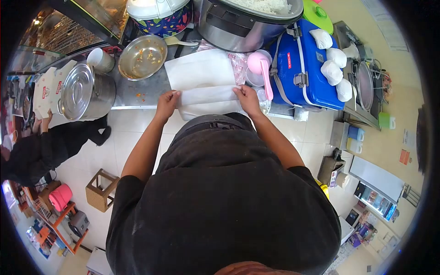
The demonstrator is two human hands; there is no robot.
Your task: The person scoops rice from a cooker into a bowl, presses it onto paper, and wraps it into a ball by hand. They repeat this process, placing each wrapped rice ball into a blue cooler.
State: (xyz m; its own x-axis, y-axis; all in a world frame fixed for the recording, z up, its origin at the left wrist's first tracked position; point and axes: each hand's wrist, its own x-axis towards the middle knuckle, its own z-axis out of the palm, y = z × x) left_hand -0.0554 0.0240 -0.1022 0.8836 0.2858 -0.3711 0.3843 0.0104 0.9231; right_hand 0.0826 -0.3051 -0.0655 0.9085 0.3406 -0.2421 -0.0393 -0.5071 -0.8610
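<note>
A white sheet of paper point(200, 68) lies on the metal counter, its near part turned up into a folded band and its lower edge hanging past the counter's front. My left hand point(168, 101) pinches the left end of that band between thumb and fingers. At the band's right end, my right hand point(248, 98) grips it the same way. What lies under the fold is hidden. Just right of the paper, a pink ladle point(265, 75) rests over a clear plastic container point(255, 79).
A steel bowl point(143, 57) with food scraps and a lidded pot point(87, 91) stand left. Behind is a large rice cooker point(247, 27). A blue cooler box point(305, 68) bears several white bundles point(331, 72). Another person point(55, 142) works at the left; a stool point(101, 190) stands behind.
</note>
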